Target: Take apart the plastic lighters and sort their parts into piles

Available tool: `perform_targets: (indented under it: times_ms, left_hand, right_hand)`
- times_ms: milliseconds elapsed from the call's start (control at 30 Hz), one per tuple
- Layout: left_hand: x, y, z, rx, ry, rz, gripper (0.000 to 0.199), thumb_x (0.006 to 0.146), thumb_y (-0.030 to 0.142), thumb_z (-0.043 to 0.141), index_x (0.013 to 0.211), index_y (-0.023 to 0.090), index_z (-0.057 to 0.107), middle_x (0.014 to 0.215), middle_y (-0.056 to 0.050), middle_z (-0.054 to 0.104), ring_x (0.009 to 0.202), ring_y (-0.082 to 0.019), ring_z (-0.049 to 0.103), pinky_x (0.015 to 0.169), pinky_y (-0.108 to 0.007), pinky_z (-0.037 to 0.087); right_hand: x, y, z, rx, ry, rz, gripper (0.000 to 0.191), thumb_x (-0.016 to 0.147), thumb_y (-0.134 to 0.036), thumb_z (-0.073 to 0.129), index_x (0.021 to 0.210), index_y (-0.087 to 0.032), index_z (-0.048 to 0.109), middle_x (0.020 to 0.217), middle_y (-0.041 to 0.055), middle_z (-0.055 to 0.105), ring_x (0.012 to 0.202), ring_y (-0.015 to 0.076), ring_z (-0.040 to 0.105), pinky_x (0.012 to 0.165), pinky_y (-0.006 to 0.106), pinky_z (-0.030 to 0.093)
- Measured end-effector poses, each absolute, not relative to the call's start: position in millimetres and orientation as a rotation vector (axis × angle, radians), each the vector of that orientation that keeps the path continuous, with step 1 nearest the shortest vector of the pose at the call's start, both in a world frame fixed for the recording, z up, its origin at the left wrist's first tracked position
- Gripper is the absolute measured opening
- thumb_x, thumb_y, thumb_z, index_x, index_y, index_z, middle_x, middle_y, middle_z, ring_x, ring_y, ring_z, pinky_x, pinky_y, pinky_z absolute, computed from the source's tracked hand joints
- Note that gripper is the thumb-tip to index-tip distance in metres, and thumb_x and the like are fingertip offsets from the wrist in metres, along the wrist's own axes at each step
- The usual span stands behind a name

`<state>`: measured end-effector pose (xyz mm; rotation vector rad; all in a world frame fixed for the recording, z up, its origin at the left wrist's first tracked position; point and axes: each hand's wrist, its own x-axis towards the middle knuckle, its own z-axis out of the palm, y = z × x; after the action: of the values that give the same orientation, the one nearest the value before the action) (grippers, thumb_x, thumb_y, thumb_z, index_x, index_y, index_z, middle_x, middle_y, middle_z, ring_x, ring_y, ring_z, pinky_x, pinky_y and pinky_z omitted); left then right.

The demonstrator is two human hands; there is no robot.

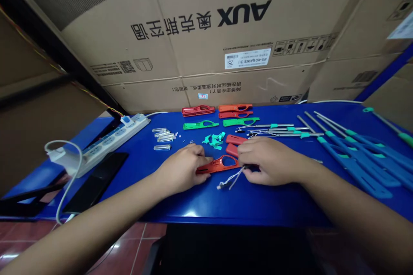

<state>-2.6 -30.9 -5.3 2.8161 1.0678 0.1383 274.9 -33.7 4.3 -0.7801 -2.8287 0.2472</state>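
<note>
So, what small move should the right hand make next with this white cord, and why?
Probably it should pull the white cord gently taut: the right hand seems to pinch it beside the red-orange plastic handle, while the left hand rests on that handle and can steady it.

Head-worn view facing forward and down onto left hand (pixel 182 169) and right hand (pixel 271 161)

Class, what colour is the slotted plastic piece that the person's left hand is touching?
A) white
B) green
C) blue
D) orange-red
D: the left hand rests on the end of the orange-red plastic piece.
</note>
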Motion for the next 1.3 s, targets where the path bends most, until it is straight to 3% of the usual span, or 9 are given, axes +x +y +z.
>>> perform_targets:
  times_ms: [233, 400, 533, 700, 967, 1300]
  left_hand:
    - [-29.7, -16.1, 19.2, 2.871, 1.212, 0.118, 0.033, 0.089, 0.030, 0.066, 0.120, 0.020, 0.070, 0.103, -0.009, 0.066, 0.095, -0.024, 0.062, 0.086, -0.035, 0.051]
    - [-46.3, 67.0, 36.0, 2.891, 1.474, 0.156, 0.041, 0.085, 0.044, 0.068, 0.119, 0.022, 0.071, 0.106, -0.008, 0.069, 0.096, -0.025, 0.063, 0.088, -0.035, 0.049]
    - [-39.5, 129.2, 25.1, 2.815, 1.596, 0.225, 0.044, 0.086, 0.042, 0.066, 0.123, 0.018, 0.069, 0.103, -0.011, 0.068, 0.095, -0.025, 0.063, 0.086, -0.034, 0.048]
    - [-39.1, 161.1, 5.4, 2.807, 1.586, 0.260, 0.033, 0.081, 0.034, 0.069, 0.110, 0.018, 0.072, 0.101, -0.010, 0.069, 0.097, -0.026, 0.063, 0.084, -0.033, 0.047]
    - [-51.5, 174.5, -3.9, 2.812, 1.586, 0.275, 0.023, 0.083, 0.037, 0.065, 0.096, 0.020, 0.073, 0.092, -0.007, 0.069, 0.090, -0.022, 0.063, 0.082, -0.031, 0.047]
    - [-50.5, 175.0, -8.2, 2.826, 1.615, 0.277, 0.026, 0.085, 0.040, 0.063, 0.097, 0.020, 0.073, 0.094, -0.008, 0.067, 0.088, -0.022, 0.061, 0.079, -0.032, 0.047]
  right_hand:
    - [271.3, -33.9, -0.2, -0.780, -2.960, 0.459, 0.013, 0.088, -0.025, 0.062, 0.087, -0.019, 0.073, 0.087, 0.0042, 0.071, 0.079, 0.0178, 0.061, 0.074, 0.032, 0.043]
    - [268.0, -31.4, -3.7, -0.808, -2.978, 0.460, 0.016, 0.089, -0.026, 0.063, 0.097, -0.019, 0.075, 0.093, 0.0050, 0.073, 0.085, 0.0198, 0.064, 0.078, 0.034, 0.044]
    - [266.6, -30.7, -4.0, -0.809, -2.963, 0.480, 0.021, 0.090, -0.027, 0.062, 0.106, -0.020, 0.074, 0.097, 0.0055, 0.074, 0.091, 0.0215, 0.065, 0.082, 0.036, 0.045]
    - [267.7, -30.4, -6.1, -0.799, -2.975, 0.442, 0.020, 0.092, -0.032, 0.061, 0.104, -0.021, 0.073, 0.093, 0.0046, 0.073, 0.088, 0.0213, 0.064, 0.079, 0.036, 0.045]
    - [269.6, -29.5, -13.0, -0.772, -2.991, 0.328, 0.023, 0.095, -0.035, 0.057, 0.104, -0.020, 0.072, 0.094, 0.0056, 0.072, 0.089, 0.0219, 0.063, 0.081, 0.038, 0.045]
    - [265.6, -22.4, 4.8, -0.927, -2.865, 0.079, 0.030, 0.098, -0.036, 0.050, 0.094, -0.018, 0.074, 0.089, 0.0069, 0.072, 0.081, 0.0203, 0.062, 0.074, 0.034, 0.042]
